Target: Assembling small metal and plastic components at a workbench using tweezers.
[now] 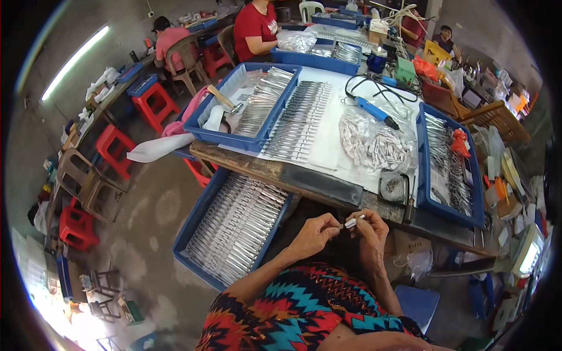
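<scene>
Both hands meet in front of my body, just below the table's front edge. Between the thumb and fingers of my right hand (pixel 371 233) is a small white piece (pixel 353 222), too small to name. My left hand (pixel 316 235) is closed in a pinch close beside it; whatever its fingertips hold is too small to make out. Left of my hands, below the table top, a blue crate (pixel 182 234) holds rows of slim silver metal tools. On the table, a clear plastic bag (pixel 351 139) contains many small whitish pieces like the one in my right hand.
A blue tray (pixel 193 130) with metal tools and a hammer (pixel 224 98) stands on the table, beside rows of silver tools (pixel 300 117). Another blue tray (pixel 422 169) stands right. A blue power tool (pixel 374 110) with a black cable lies behind the bag. Several people sit farther back.
</scene>
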### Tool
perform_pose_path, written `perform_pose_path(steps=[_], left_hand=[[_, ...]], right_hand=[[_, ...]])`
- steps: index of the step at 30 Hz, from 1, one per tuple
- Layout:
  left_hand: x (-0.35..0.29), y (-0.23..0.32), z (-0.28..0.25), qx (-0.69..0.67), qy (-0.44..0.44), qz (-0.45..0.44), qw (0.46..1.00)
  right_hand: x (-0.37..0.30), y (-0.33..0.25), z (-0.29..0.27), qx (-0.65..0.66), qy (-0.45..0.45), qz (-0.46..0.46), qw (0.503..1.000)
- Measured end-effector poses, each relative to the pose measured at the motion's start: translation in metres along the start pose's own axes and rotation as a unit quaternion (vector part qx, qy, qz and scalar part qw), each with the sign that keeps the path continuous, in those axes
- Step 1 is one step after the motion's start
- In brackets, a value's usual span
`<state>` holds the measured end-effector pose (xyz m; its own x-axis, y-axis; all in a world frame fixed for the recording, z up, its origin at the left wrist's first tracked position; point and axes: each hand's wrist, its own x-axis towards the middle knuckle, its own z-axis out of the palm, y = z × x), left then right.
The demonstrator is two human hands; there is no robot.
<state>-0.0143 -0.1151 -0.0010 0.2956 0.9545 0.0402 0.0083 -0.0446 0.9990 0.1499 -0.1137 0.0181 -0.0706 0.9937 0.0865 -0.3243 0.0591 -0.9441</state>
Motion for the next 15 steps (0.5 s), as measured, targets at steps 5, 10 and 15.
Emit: perform_pose_path(steps=[5,10,15], left_hand=[[0.005,-0.010,0.000,0.000,-0.018,-0.015,1.000],[0.003,-0.011,-0.005,-0.013,0.007,-0.020,1.000],[0.007,-0.021,-0.010,-0.028,-0.004,-0.041,0.999]], right_hand=[[-0.001,0.014,-0.008,-0.020,0.004,0.019,1.000],[0.000,0.017,-0.003,-0.010,-0.008,0.028,1.000],[0.007,0.019,0.004,-0.029,0.025,0.014,0.999]])
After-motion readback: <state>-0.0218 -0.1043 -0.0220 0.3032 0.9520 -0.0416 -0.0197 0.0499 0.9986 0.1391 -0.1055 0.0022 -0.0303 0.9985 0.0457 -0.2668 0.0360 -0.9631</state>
